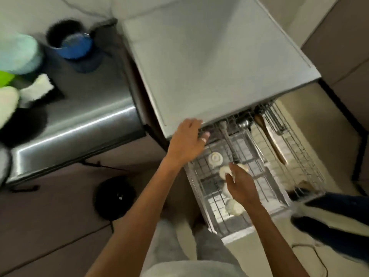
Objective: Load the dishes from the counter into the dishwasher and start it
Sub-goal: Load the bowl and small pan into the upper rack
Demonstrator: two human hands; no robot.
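Observation:
The dishwasher's wire rack (299, 156) is pulled out below the grey top panel (209, 62). My left hand (188, 142) rests at the panel's front edge, fingers curled over the rack's back corner. My right hand (241, 182) is over the rack and holds a small white cup (224, 171). Another white cup (214, 158) sits upside down in the rack, and a third white piece (235, 208) lies nearer me. A metal ladle (243, 123) and a wooden spoon (269, 136) lie in the rack's right part.
A steel counter (83, 108) on the left carries a blue cup (74, 47), a black cup (60, 33), a pale green container (18, 52) and a white cloth (38, 88). A round black device (115, 196) sits on the floor. Another person's dark shoes (329, 232) stand at the right.

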